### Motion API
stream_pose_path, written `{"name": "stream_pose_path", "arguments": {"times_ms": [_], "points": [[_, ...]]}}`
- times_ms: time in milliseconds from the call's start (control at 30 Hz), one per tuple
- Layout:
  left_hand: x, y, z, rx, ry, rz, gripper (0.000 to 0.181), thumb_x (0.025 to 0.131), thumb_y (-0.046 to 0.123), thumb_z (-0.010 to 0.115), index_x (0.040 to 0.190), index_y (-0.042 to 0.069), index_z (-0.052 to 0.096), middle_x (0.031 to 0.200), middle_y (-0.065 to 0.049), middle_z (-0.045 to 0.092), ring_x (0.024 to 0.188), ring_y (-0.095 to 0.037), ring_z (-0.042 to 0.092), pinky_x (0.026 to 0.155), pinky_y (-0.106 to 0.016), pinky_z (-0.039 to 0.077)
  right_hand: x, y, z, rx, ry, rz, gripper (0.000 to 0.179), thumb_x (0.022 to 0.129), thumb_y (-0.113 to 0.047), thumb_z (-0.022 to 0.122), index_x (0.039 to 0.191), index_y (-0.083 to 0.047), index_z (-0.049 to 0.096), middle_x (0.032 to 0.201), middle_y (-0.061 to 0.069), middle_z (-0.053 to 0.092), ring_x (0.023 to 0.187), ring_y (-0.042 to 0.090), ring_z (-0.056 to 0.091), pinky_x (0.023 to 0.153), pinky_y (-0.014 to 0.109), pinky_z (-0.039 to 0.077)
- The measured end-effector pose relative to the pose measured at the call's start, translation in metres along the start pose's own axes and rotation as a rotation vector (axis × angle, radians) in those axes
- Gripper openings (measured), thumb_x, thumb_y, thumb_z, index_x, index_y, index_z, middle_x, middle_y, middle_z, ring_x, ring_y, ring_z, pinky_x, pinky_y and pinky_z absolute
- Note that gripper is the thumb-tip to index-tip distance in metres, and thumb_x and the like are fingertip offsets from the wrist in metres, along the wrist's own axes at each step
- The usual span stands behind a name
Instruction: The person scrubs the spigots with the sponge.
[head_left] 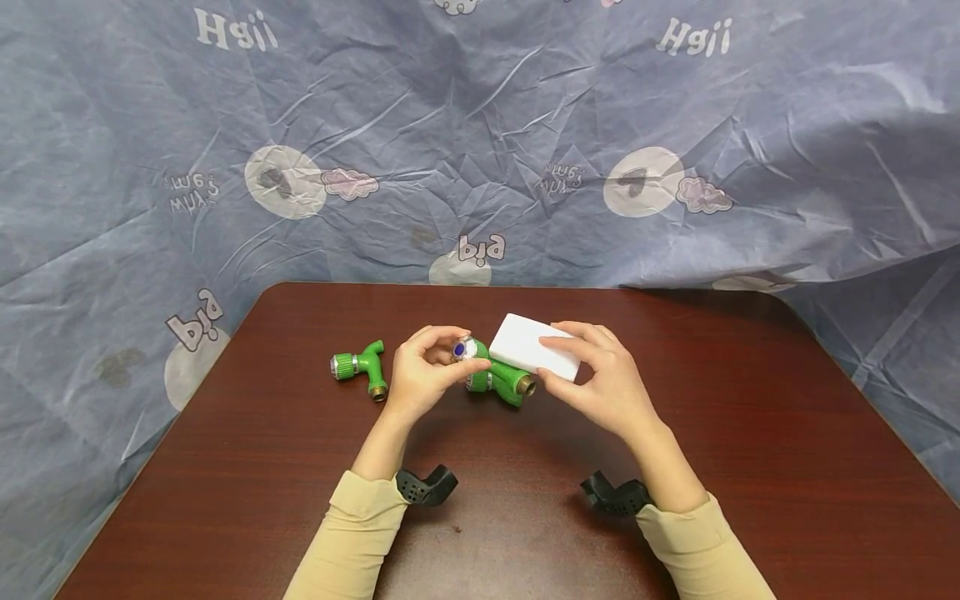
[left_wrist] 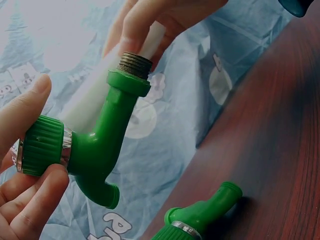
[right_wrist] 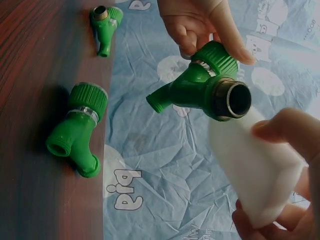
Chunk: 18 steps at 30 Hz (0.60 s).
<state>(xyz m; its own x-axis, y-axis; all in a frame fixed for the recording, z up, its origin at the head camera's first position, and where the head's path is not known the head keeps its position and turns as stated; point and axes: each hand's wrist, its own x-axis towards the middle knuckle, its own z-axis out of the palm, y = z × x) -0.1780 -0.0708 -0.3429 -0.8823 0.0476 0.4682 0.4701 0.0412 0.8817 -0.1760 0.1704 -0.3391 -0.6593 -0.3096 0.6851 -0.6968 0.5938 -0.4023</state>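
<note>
My left hand (head_left: 423, 371) pinches a green tap (left_wrist: 107, 125) by its ribbed knob, thumb on one side and fingers on the other. The tap is raised above the table, its brass threaded end (right_wrist: 232, 100) pointing towards the right hand. With thumb and fingers on opposite faces, my right hand (head_left: 600, 375) grips a white block-shaped sponge (head_left: 521, 342). In the right wrist view the sponge lies right at the tap's threaded end and overlaps it. A second green tap (right_wrist: 75, 125) lies on the table below the held one, partly hidden by it in the head view.
A third green tap (head_left: 367, 364) lies on the dark red-brown table (head_left: 262, 467), left of the left hand. Behind the table's far edge hangs a wrinkled blue-grey printed cloth (head_left: 450, 150). Black bands (head_left: 427, 486) are worn on both wrists.
</note>
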Motion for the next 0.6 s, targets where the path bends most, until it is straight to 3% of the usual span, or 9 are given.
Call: {"name": "stream_pose_path", "arguments": {"times_ms": [167, 267, 433, 600], "points": [[-0.0005, 0.0012, 0.0005, -0.033, 0.001, -0.054, 0.036, 0.064, -0.003, 0.084, 0.095, -0.006, 0.065, 0.082, -0.011, 0.066, 0.056, -0.014, 0.059, 0.051, -0.022, 0.050, 0.0008, 0.0005, 0.0019, 0.024, 0.012, -0.021, 0.036, 0.070, -0.016, 0.078, 0.105, -0.012, 0.071, 0.115, 0.006, 0.062, 0.105, 0.022, 0.054, 0.083, 0.038, 0.043], [-0.0003, 0.0023, 0.0005, -0.045, -0.021, -0.051, 0.036, 0.066, -0.004, 0.082, 0.097, -0.006, 0.064, 0.085, -0.015, 0.067, 0.055, -0.015, 0.057, 0.052, -0.021, 0.049, 0.0008, 0.0009, 0.0028, 0.026, 0.009, -0.032, 0.035, 0.070, -0.016, 0.078, 0.104, -0.012, 0.071, 0.115, 0.006, 0.062, 0.105, 0.022, 0.054, 0.082, 0.038, 0.043], [-0.0006, 0.0031, -0.0011, -0.078, -0.093, -0.026, 0.038, 0.070, -0.010, 0.076, 0.105, -0.011, 0.062, 0.096, -0.021, 0.064, 0.056, -0.018, 0.057, 0.053, -0.026, 0.051, 0.0007, 0.0011, 0.0030, 0.015, 0.008, -0.031, 0.036, 0.070, -0.018, 0.078, 0.105, -0.011, 0.071, 0.115, 0.007, 0.062, 0.106, 0.023, 0.054, 0.082, 0.039, 0.044], [-0.0002, 0.0043, -0.0041, -0.071, -0.151, -0.060, 0.042, 0.069, -0.015, 0.073, 0.109, -0.011, 0.062, 0.097, -0.019, 0.062, 0.058, -0.013, 0.056, 0.051, -0.020, 0.045, 0.0005, 0.0020, 0.0024, -0.004, 0.026, -0.016, 0.037, 0.070, -0.018, 0.079, 0.105, -0.010, 0.071, 0.116, 0.008, 0.061, 0.105, 0.024, 0.054, 0.082, 0.039, 0.044]]}}
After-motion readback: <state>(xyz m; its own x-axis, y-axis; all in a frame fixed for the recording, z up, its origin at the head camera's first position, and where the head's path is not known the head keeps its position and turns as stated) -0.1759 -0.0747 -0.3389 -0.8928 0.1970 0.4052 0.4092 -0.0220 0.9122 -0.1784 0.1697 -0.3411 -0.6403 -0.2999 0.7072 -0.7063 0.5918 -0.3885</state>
